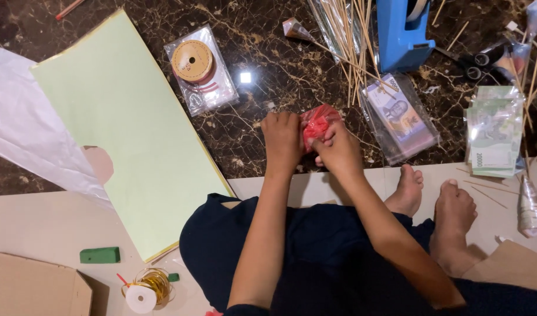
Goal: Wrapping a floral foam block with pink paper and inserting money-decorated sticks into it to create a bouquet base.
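Head view: your left hand (282, 140) and right hand (334, 146) both pinch the red wrapping (319, 124), keeping it bunched above the dark floor (257, 134); bamboo skewers (350, 41) lie within reach.

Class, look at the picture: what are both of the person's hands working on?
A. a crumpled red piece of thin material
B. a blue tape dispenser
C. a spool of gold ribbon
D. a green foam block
A: the left hand and right hand both grip the crumpled red piece over the dark marble floor.
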